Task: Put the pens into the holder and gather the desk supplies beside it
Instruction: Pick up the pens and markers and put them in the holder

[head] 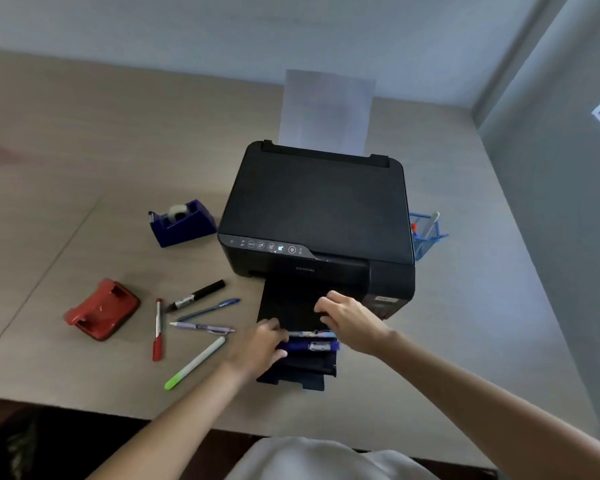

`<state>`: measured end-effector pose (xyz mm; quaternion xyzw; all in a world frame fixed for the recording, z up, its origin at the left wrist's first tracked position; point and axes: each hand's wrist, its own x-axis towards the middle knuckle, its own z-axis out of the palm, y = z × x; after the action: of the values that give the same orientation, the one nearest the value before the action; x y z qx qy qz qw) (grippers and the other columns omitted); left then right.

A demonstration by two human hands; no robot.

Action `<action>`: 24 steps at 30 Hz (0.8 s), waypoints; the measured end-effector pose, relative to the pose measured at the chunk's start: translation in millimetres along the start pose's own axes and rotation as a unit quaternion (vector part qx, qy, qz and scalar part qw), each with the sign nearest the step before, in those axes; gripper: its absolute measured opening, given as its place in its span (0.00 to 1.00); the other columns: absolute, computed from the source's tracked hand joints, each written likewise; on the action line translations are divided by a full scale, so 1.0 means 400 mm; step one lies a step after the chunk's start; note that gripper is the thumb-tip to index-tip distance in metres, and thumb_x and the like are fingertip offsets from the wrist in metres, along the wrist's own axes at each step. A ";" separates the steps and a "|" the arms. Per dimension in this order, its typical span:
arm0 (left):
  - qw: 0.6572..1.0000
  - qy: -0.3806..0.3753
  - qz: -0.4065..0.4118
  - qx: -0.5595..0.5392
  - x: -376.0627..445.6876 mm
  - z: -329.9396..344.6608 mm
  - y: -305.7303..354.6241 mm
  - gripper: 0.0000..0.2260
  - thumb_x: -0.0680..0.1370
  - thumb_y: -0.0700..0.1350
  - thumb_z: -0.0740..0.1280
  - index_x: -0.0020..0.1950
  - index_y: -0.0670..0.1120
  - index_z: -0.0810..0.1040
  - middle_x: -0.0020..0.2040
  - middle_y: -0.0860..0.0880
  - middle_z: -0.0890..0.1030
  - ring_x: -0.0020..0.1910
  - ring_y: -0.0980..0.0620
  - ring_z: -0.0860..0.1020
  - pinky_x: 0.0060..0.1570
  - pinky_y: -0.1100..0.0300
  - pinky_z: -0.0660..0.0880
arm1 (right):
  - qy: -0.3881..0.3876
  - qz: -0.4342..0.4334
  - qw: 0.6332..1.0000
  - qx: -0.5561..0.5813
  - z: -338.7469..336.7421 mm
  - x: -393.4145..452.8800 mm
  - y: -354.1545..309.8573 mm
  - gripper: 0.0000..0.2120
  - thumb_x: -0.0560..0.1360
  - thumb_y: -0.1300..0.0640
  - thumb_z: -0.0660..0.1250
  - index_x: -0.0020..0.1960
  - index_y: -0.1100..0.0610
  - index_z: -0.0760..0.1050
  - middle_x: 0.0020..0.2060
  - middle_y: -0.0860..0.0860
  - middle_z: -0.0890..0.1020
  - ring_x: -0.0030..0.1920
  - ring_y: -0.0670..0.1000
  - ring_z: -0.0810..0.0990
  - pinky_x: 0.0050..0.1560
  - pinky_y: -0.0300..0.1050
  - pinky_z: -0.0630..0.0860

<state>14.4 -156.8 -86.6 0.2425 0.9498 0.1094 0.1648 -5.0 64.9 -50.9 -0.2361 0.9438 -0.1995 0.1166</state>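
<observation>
The tabletop (84, 161) is a smooth, matte beige surface with thin seams running across it. A boxy black printer (317, 209) of dull plastic sits in the middle, a pale sheet of paper (326, 105) standing up from its rear feed and a flat black output tray (291, 317) stretching forward from its front. Across that tray lie two pens: a patterned pen (309, 334) and, just nearer the person, a dark blue marker (312, 347) with a white label. The left hand (258, 344) rests on the tray's left edge with its grip curled around the left ends of these two, and the right hand (352, 320) hovers at the right side of the tray, fingers bent downward; whether its grip pinches anything I cannot tell. The holder (426, 235), a blue wire-mesh basket, stands on the far side of the printer at its right, largely hidden by the printer's body, with a white stick and a red-tipped one poking out. Left of the tray more pens lie scattered, near one another: a black marker (198, 295), a slim blue pen (210, 309), a lilac pen (201, 327), a red pen (158, 329) and a white marker with a green cap (194, 363). Further left sits a glossy red hole punch (101, 308), and behind the pens a wedge-shaped blue tape dispenser (182, 223) holds a clear roll.
</observation>
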 end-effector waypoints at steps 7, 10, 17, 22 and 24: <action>0.998 0.021 0.040 0.041 -0.046 0.032 -0.077 0.08 0.76 0.51 0.69 0.49 0.47 0.78 0.47 0.50 0.78 0.46 0.51 0.80 0.36 0.55 0.78 | -0.096 0.122 0.983 -0.095 0.112 0.000 0.006 0.13 0.78 0.56 0.62 0.61 0.60 0.67 0.57 0.59 0.71 0.51 0.62 0.78 0.46 0.56 0.79; 0.998 0.031 0.054 0.010 -0.066 0.007 -0.109 0.10 0.81 0.51 0.59 0.53 0.47 0.75 0.51 0.50 0.77 0.51 0.49 0.79 0.43 0.55 0.75 | -0.062 0.121 0.985 -0.107 0.117 -0.016 0.011 0.11 0.79 0.59 0.60 0.59 0.61 0.67 0.56 0.59 0.73 0.55 0.61 0.76 0.48 0.55 0.78; 0.973 0.169 0.152 -0.030 -0.011 -0.230 -0.105 0.23 0.81 0.60 0.46 0.52 0.49 0.75 0.45 0.55 0.76 0.41 0.59 0.75 0.40 0.64 0.74 | -0.032 0.177 0.983 -0.030 0.026 -0.237 0.140 0.07 0.81 0.55 0.57 0.51 0.59 0.67 0.44 0.57 0.79 0.35 0.56 0.71 0.35 0.49 0.68; 0.954 0.224 0.195 -0.046 0.173 -0.420 0.076 0.14 0.80 0.52 0.59 0.54 0.45 0.78 0.45 0.51 0.77 0.40 0.51 0.78 0.42 0.57 0.77 | 0.086 0.314 0.944 0.052 -0.098 -0.427 0.276 0.07 0.77 0.58 0.64 0.41 0.52 0.68 0.29 0.45 0.73 0.28 0.50 0.71 0.31 0.48 0.70; 0.955 0.227 0.188 -0.034 0.266 -0.466 0.165 0.10 0.79 0.48 0.64 0.54 0.43 0.80 0.44 0.48 0.78 0.37 0.48 0.78 0.40 0.52 0.79 | 0.185 0.354 0.915 0.061 -0.170 -0.447 0.313 0.10 0.75 0.62 0.67 0.39 0.51 0.71 0.27 0.48 0.75 0.26 0.48 0.69 0.29 0.41 0.68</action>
<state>-113.9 -71.4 76.5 0.3801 0.8949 0.2228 -0.0710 77.7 276.0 -21.6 0.1619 0.9563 -0.2429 0.0174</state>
